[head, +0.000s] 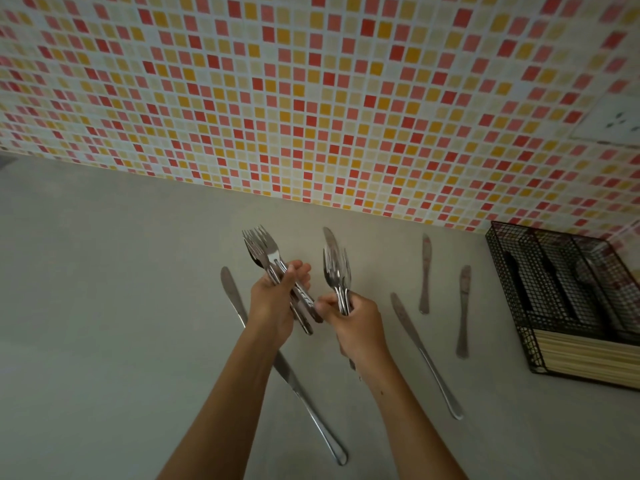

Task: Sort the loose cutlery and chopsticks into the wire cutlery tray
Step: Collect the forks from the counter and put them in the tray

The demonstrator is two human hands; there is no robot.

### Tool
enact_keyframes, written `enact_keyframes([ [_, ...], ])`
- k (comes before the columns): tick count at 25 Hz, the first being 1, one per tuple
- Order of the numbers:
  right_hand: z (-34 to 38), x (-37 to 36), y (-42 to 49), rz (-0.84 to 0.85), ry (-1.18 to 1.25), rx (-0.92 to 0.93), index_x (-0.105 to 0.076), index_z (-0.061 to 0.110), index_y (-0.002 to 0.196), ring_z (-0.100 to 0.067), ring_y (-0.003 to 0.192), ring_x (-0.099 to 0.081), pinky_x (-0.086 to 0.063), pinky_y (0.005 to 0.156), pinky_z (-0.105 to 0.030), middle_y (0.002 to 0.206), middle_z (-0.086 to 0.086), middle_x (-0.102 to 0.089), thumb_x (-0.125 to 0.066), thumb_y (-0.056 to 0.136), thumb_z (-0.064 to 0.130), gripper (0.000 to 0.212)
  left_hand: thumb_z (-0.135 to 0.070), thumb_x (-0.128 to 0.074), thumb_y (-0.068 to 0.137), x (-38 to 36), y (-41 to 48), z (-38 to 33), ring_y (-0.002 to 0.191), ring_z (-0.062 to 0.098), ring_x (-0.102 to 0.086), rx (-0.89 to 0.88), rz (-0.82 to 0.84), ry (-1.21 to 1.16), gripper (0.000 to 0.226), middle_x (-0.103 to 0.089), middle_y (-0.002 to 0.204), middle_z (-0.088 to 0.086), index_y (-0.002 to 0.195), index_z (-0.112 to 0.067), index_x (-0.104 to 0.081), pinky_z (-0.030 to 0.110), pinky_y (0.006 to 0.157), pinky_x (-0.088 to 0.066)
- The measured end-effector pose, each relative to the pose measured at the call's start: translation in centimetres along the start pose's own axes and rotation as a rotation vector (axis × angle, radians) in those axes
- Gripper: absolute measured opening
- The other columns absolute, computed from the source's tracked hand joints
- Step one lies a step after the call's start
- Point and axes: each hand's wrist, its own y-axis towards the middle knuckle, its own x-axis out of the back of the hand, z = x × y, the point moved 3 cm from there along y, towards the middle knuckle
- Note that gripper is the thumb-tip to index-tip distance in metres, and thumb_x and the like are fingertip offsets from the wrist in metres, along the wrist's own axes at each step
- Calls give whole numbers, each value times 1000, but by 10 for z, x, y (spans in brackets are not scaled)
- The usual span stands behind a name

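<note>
My left hand (273, 303) grips a bundle of steel forks (263, 249), tines pointing up and away. My right hand (356, 323) grips a second small bunch of forks (337, 271) upright beside it. The two hands are close together above the grey counter. Several table knives lie loose on the counter: a long one (298, 386) passing under my left forearm, another long one (422, 351) right of my right hand, two short ones (426, 271) (464, 310) further right, and one (330, 239) partly hidden behind the right-hand forks. The black wire cutlery tray (512, 271) stands at the far right.
Pale chopsticks (588, 355) fill the tray's near compartment; dark items lie in its other sections. A mosaic-tiled wall (311, 98) backs the grey counter (104, 306). A white wall socket (613, 123) sits at the upper right.
</note>
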Motion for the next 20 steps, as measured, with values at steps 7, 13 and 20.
enact_keyframes([
  [7, 1, -2, -5, 29, -19, 46, -71, 20, 85, -2, 51, -53, -41, 55, -21, 64, 9, -64, -76, 76, 23, 10, -11, -46, 98, -9, -2, 6, 99, 21, -64, 28, -19, -23, 23, -69, 99, 9, 110, 1, -61, 40, 102, -44],
  [13, 1, -1, 0, 7, -137, 108, -60, 19, 76, -2, 46, -41, -33, 50, -19, 51, 8, -47, -63, 86, 20, 10, -15, -42, 99, -9, -4, 3, 95, 21, -67, 35, 54, -69, 28, -69, 103, 12, 112, 2, -60, 37, 91, -51],
  [20, -6, 0, 5, -23, 67, -47, -65, 22, 69, -1, 34, -38, -31, 48, -22, 35, 14, -48, -67, 77, 13, 12, -12, -42, 99, -5, 1, -3, 99, 26, -66, 22, 61, -86, 21, -69, 102, 14, 99, -3, -61, 32, 80, -53],
])
